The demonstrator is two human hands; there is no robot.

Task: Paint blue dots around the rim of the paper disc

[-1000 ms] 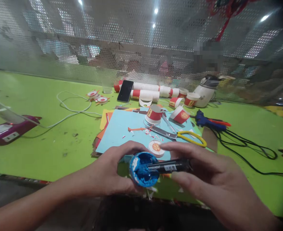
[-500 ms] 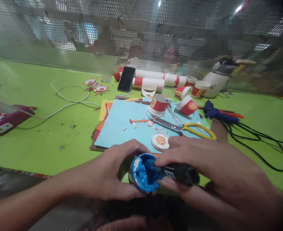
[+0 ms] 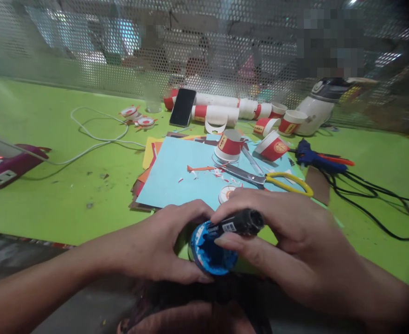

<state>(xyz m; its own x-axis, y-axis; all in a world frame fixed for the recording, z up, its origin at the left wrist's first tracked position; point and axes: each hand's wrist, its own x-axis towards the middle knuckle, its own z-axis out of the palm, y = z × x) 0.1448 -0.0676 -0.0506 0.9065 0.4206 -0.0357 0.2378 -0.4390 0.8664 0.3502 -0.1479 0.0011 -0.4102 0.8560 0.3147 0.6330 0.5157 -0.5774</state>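
Observation:
My left hand (image 3: 156, 243) is wrapped around the side of a small paper cup (image 3: 199, 253) whose inside is coloured blue, with a few white patches near the rim. A black marker (image 3: 239, 223) is pinched in my right hand (image 3: 295, 246); its lower end reaches into the cup, so the tip is hidden. Just beyond my right fingers lies a round white disc (image 3: 226, 193) with a printed pattern, partly covered by the hand. Yellow-handled scissors (image 3: 251, 176) rest on a light blue sheet (image 3: 169, 185), close to a red-and-white paper cup (image 3: 229, 147) standing upside down.
A blue glue gun (image 3: 310, 155) with a black cable is on the right. Behind stand more cups (image 3: 292, 123), white rolls (image 3: 221, 100), a phone (image 3: 182, 107) and a white bottle (image 3: 317, 111). A purple power strip (image 3: 13, 164) with a white cable lies left, before a perforated screen (image 3: 197, 55).
The marker has swung more upright and its back end moved up and left, my right hand going with it. The hand now covers more of the disc. My left hand keeps its hold.

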